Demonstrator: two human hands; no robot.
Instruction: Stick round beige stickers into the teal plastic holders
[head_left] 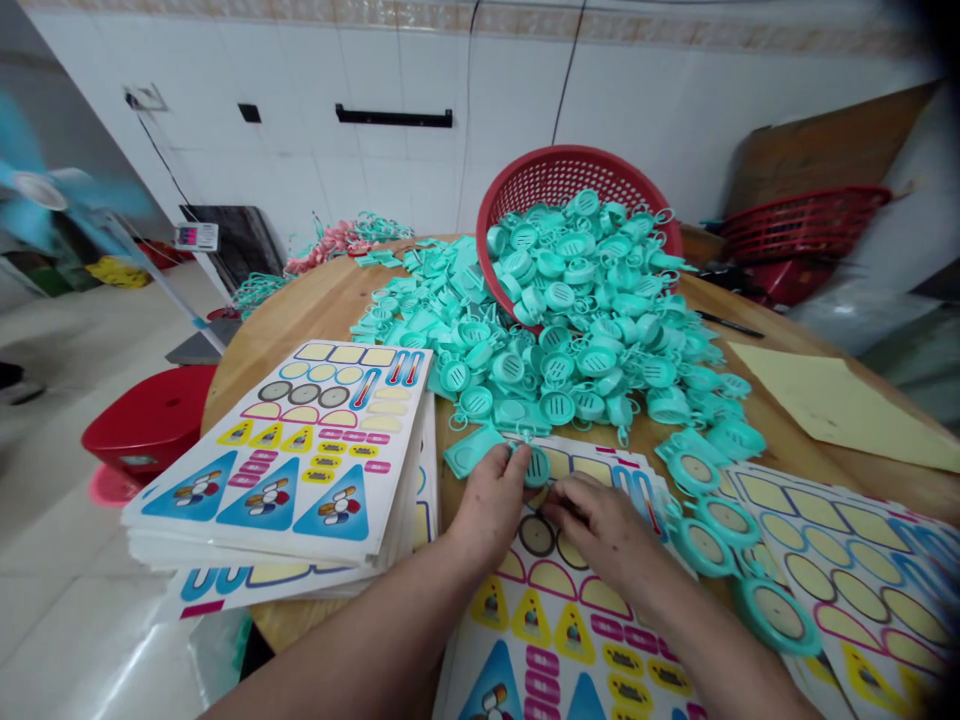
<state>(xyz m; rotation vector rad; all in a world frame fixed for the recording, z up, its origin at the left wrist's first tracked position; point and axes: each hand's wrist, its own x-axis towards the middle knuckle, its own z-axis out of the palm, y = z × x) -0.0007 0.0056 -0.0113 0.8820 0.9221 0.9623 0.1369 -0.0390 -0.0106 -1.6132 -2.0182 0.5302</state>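
Here, the left hand's (487, 505) fingers (516, 460) pinch a round turquoise plastic cap (536, 467), while the right hand's (604, 530) fingers (561, 505) curl half-closed on a printed white sticker sheet (570, 640).

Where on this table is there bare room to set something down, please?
Bare wood shows left of the teal parts, behind the sticker sheets, and between those parts and the yellow paper. It is crowded around the left hand and right hand.

My bare forearms (352, 645) run in from the bottom edge and converge at lower centre of the frame. My left hand (487, 505) sits knuckles up, its fingers (504, 468) curled forward. My right hand (600, 530) lies just beside it, back upward, fingers (559, 505) bent down toward the left.
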